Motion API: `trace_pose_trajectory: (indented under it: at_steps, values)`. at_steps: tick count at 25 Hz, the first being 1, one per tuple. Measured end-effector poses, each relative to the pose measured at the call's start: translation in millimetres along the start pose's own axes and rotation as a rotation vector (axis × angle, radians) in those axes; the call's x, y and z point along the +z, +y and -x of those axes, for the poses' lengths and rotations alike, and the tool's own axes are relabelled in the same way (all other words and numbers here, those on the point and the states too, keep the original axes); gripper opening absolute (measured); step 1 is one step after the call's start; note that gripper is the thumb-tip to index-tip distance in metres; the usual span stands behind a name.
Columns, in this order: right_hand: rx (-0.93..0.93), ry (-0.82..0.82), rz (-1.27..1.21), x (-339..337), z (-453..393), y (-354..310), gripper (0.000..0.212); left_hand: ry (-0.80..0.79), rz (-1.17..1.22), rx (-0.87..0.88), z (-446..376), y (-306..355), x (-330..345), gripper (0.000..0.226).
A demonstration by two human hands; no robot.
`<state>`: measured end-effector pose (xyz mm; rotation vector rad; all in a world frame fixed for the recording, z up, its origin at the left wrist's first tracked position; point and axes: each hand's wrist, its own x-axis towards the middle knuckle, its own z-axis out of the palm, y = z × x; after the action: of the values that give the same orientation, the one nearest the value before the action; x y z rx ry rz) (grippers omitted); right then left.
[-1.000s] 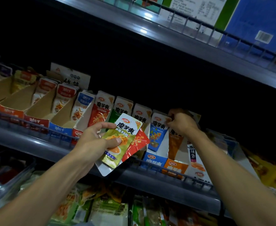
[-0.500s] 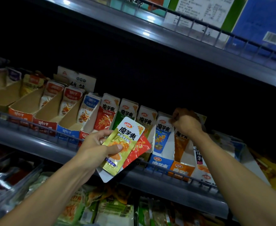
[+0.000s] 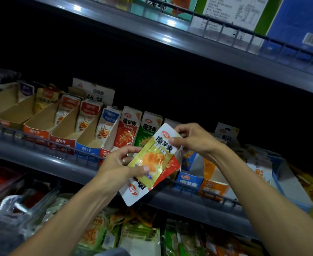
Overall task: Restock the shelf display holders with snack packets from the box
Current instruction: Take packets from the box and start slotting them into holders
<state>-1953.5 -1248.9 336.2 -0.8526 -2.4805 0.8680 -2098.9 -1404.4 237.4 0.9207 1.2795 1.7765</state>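
- Since a second earlier, the right hand (image 3: 194,140) had come away from the orange holder on the shelf and moved across to the packets; the left hand (image 3: 118,169) had kept its grip on them
- The right hand pinched the top edge of the yellow-green snack packet (image 3: 155,161), thumb on the printed face and fingers curled behind it
- The left hand gripped the fan of packets from below, thumb pressed on the yellow-green front, fingers curled behind; a red packet (image 3: 170,168) and a white one (image 3: 133,191) showed under the top packet
- The packets were held in the air just in front of the shelf rail (image 3: 63,145), tilted with tops to the upper right
- Behind them stood the row of cardboard display holders (image 3: 89,137); the red holder (image 3: 128,130) and green holder (image 3: 148,132) held upright packets, while the blue holder (image 3: 189,180) and orange holder (image 3: 213,185) sat lower right, below the right wrist
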Motion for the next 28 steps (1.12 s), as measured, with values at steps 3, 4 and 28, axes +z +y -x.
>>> trace_pose_trajectory:
  at_steps: [3,4,28]
  values:
    - [0.068,-0.044,-0.177,-10.5,0.9,3.1,0.012,-0.052,0.042,0.005,1.4,0.5,-6.3,0.042]
    - [0.093,-0.095,-0.242,-13.5,1.3,3.8,0.013,-0.061,0.076,0.000,1.9,0.6,-6.7,0.041]
    - [0.009,0.208,0.787,-17.8,-69.1,19.5,0.027,0.168,0.107,-0.076,-7.1,1.8,-37.8,0.029]
